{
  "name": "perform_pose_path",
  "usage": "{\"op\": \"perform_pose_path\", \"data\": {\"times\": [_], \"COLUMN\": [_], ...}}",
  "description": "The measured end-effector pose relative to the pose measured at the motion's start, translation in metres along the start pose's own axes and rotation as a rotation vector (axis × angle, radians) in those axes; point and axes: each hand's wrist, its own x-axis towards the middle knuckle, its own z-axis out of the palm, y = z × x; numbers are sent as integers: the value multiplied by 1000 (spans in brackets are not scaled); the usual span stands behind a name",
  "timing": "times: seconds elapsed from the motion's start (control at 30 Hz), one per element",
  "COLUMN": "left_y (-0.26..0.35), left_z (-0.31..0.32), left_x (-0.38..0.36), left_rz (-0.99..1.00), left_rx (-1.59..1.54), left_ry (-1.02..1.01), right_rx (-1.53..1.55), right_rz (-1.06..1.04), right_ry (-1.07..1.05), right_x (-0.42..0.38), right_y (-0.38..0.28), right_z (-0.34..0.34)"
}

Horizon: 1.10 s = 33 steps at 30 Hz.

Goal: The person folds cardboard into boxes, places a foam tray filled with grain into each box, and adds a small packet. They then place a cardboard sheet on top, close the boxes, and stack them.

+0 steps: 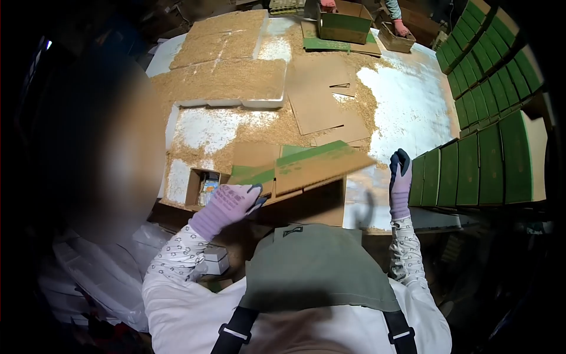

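My left hand, in a lilac glove with dark fingertips, grips the near left edge of a brown cardboard box with green printed panels. The box lies slanted at the near side of the table, its flaps partly folded out. Part of the fingers is hidden by the cardboard. To the right of the box, my right hand is raised with loosely curled fingers, thumb apart from them, and nothing visible in it. Beside my left wrist, a small open carton contains colourful printed packets.
Stacked green boxes line the right side. Flat cardboard sheets lie mid-table amid sawdust-like crumbs. White trays filled with these crumbs stand at the back left. Across the table, another person's gloved hand reaches into a carton.
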Motion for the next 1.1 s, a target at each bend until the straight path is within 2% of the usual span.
{"op": "perform_pose_path", "data": {"times": [0.07,0.13,0.17,0.2,0.23,0.27,0.3,0.33,0.37,0.4,0.43,0.47,0.5,0.53,0.57,0.6,0.67,0.7,0.73,0.77,0.8,0.87,0.9,0.93,1.0,1.03,1.07,1.1], "left_y": [5,1,-3,-12,-24,-38,-55,-56,-40,-22,-4,13,20,15,11,7,-1,-10,-16,-19,-16,-3,6,10,39,53,59,60], "left_z": [-54,-56,-55,-51,-42,-36,-29,-33,-47,-58,-31,-9,15,48,65,69,61,51,42,37,34,26,-1,-12,-28,-1,27,34], "left_x": [11,36,41,41,43,48,50,52,55,65,67,80,94,103,102,108,107,107,114,125,133,141,137,136,109,91,77,67], "left_rz": [-118,-149,-163,-217,-269,-320,-421,-557,-591,-617,-471,-365,-260,-97,54,204,349,321,212,160,108,-5,-73,-161,-232,-102,24,33], "left_rx": [-82,-32,-8,3,19,35,-20,-82,-109,-128,-68,-149,-253,-178,-17,150,286,311,276,303,328,289,70,-38,-364,-249,-129,-87], "left_ry": [-124,-209,-258,-200,-136,-66,-20,-49,-154,-246,-89,-132,-143,-131,-101,-54,491,410,434,508,579,380,394,233,58,68,80,21], "right_rx": [508,292,53,-183,191,204,175,137,-23,-311,-570,-830,-981,-1117,-1083,-739,-734,-995,-1253,-1236,-1081,-522,-161,-168,-291,-70,-233,4], "right_rz": [48,202,152,98,369,335,216,113,0,-168,-303,-421,-344,-267,-372,-357,-861,-919,-979,-551,-292,-91,87,55,369,479,401,524], "right_ry": [-87,-307,-267,-222,-218,-245,-285,-326,-399,-546,-751,-963,-1235,-1499,-1577,-1494,-1353,-1313,-1244,-1368,-1342,-1200,-1037,-714,-239,-245,-351,-386], "right_x": [8,10,14,15,9,15,18,10,3,-2,-10,-24,-30,-34,-30,-22,-5,-16,-26,-41,-55,-74,-82,-93,-99,-96,-91,-89], "right_y": [-60,-103,-99,-93,-113,-104,-99,-99,-119,-147,-174,-186,-163,-125,-82,-73,-88,-101,-117,-135,-137,-90,-76,-67,-40,-30,-11,-21], "right_z": [49,103,135,161,165,164,156,145,132,123,127,131,134,144,120,93,56,38,24,22,20,15,20,32,62,69,69,68]}}
